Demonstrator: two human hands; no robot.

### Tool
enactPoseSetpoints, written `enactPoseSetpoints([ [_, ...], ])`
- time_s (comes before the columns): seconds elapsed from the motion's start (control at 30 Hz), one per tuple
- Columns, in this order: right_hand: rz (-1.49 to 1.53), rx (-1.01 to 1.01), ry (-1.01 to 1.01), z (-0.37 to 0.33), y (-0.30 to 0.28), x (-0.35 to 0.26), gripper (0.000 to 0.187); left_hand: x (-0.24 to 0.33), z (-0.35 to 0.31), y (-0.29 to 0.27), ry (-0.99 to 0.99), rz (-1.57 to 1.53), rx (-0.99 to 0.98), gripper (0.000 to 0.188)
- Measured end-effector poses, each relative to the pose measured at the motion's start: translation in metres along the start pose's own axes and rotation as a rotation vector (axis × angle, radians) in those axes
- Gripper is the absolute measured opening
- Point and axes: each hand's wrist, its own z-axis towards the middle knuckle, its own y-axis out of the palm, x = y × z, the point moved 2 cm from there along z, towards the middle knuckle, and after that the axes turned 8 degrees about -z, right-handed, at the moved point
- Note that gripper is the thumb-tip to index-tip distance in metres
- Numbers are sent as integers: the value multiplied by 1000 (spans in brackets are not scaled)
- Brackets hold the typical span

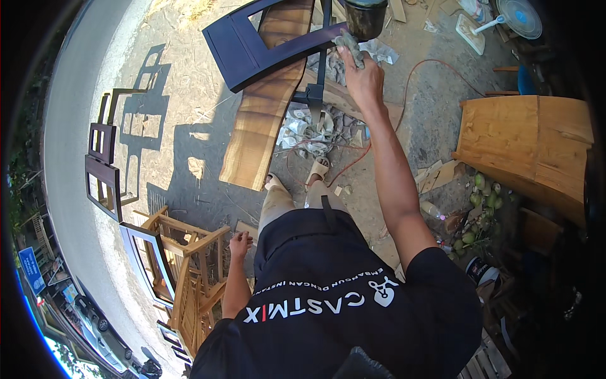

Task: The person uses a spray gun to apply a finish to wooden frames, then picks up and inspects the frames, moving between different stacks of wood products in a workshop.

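While the right hand grips a gray rag at one end of a dark frame, the left hand hangs low beside some bare wooden furniture. Its fingers are curled, and I cannot tell if it holds anything. The dark frame lies across the long wooden worktop. A black bucket is just past the rag.

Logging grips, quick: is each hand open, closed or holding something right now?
Left hand: loosely curled, nothing visible in it; whether fully closed cannot be told.
Right hand: closed on a grey rag.
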Motion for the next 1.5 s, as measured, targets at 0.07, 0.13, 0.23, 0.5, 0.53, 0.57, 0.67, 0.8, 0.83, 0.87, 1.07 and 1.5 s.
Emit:
enactPoseSetpoints([
  [0.07,-171,36,89,16,-8,22,54,-1,7,-2,-18,1,-21,33],
  [0.13,-190,86,96,15,-13,34,56,-4,11,-10,-40,9,-35,33],
  [0.23,-75,99,154,-11,-9,39,58,2,27,-24,-41,37,-40,34],
  [0.5,201,-80,328,-123,57,11,53,22,68,-97,79,41,-95,32],
  [0.53,235,-109,326,-134,68,6,52,23,72,-108,77,56,-88,32],
  [0.57,276,-87,283,-144,78,1,49,25,76,-119,75,71,-81,32],
  [0.67,324,-47,190,-169,110,-16,50,18,83,-156,63,80,-66,32],
  [0.8,299,-115,134,-196,133,-51,44,5,87,-183,54,72,-73,34],
  [0.83,328,-133,124,-203,137,-60,38,1,87,-187,49,67,-75,34],
  [0.87,357,-150,113,-208,140,-68,33,-4,86,-190,43,61,-77,34],
  [1.07,312,-255,114,-222,150,-71,36,-20,86,-197,11,79,-83,33],
  [1.5,505,63,361,-137,103,24,47,24,70,-146,3,71,-116,33],
])
